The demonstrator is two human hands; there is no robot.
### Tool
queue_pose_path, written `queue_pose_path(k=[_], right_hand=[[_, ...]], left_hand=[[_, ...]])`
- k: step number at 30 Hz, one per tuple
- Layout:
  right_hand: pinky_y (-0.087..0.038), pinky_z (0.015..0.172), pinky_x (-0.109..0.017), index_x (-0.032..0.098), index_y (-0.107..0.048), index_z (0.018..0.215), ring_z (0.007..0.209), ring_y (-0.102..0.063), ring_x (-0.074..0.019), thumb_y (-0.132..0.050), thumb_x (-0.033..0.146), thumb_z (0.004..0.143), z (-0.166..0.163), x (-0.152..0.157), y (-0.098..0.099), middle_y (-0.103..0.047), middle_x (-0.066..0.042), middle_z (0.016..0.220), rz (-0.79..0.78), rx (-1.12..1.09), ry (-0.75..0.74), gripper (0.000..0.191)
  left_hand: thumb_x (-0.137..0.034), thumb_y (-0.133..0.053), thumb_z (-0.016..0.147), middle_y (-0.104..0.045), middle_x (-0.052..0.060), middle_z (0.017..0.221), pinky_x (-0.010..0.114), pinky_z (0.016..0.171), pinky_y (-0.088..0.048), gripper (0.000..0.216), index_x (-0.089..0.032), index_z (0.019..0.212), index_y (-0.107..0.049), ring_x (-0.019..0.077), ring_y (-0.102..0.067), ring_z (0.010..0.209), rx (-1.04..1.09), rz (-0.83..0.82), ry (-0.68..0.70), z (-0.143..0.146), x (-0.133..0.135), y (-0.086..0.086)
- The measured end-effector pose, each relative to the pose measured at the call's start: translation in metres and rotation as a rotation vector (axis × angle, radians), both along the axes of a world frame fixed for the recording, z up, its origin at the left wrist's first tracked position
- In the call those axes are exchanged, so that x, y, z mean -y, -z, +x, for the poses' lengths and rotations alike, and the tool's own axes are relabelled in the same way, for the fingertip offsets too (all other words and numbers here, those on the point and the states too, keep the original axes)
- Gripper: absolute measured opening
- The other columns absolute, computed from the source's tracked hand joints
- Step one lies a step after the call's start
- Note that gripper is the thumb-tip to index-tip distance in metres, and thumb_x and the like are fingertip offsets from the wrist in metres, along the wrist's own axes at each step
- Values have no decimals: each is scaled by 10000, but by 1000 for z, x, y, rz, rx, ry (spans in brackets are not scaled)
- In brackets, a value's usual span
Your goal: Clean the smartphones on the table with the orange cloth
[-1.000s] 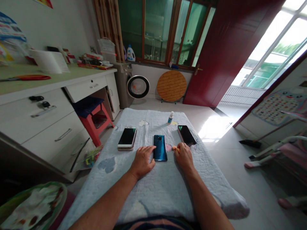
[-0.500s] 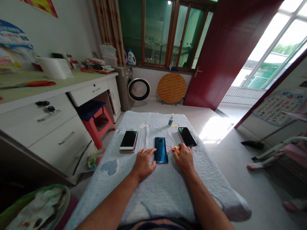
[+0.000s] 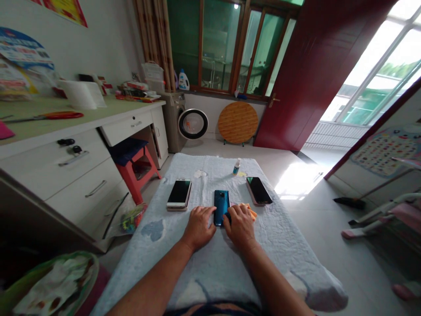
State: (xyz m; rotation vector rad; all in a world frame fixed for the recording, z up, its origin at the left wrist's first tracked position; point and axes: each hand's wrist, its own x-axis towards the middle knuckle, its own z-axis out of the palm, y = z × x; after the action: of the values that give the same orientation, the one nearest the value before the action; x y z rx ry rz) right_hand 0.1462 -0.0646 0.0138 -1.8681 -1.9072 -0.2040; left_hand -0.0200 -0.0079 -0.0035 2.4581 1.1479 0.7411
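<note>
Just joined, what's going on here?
A person has both hands at a blue phone lying on a cloth-covered table. The left hand is at its left edge, the right hand at its right; whether they grip it is unclear. An orange cloth lies by the right hand. A white phone is to the left, a dark-screened phone to the right, a small bottle beyond.

Found left forearm (image 3: 153, 277) and right forearm (image 3: 275, 277) bare, extended forward and converging inward. Observed left hand (image 3: 198, 227) palm-down, fingers (image 3: 204, 213) forward, thumb (image 3: 211, 229) parted from them. Noted right hand (image 3: 241, 224) near it, palm-down, fingers bent, grip unclear.
</note>
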Motion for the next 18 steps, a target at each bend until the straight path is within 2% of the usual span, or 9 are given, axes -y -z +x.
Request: queue_pose_path(k=[5,8,14,18], right_hand=[[-335,883,-393,185,-598,937,955,-485,-267,-548,337,859,-13,-7,5,-608,-105,963,-128,-8,129,178],[-350,884,-388,190,-601,985,963,-507,-268,-558,309,832,-15,-9,11,-604,-108,1008,-150,-83,157,198],[-384,941,-400,153,-579,1125,1029,-513,-272,-529,214,777,-14,-16,17,-582,-123,1048,-21,-366,171,357],[-421,933,-398,167,-553,1155,1030,-516,-254,-516,191,748,-20,-16,17,-541,-107,1069,102,-522,147,409]], left_hand=[[-144,-566,691,-664,76,1119,432,1008,-361,493,-191,1181,-594,262,-545,1059,23,-5,-6,0,0,0],[-144,-572,684,-670,79,1093,431,999,-370,496,-183,1177,-600,258,-548,1030,34,-5,18,-1,0,0],[-219,-612,715,-647,83,1170,448,991,-367,474,-185,1187,-597,269,-536,1046,35,4,92,-2,2,-4],[-300,-636,757,-657,70,1128,424,953,-394,431,-192,1173,-598,256,-545,1008,53,-6,116,-1,3,-5]])
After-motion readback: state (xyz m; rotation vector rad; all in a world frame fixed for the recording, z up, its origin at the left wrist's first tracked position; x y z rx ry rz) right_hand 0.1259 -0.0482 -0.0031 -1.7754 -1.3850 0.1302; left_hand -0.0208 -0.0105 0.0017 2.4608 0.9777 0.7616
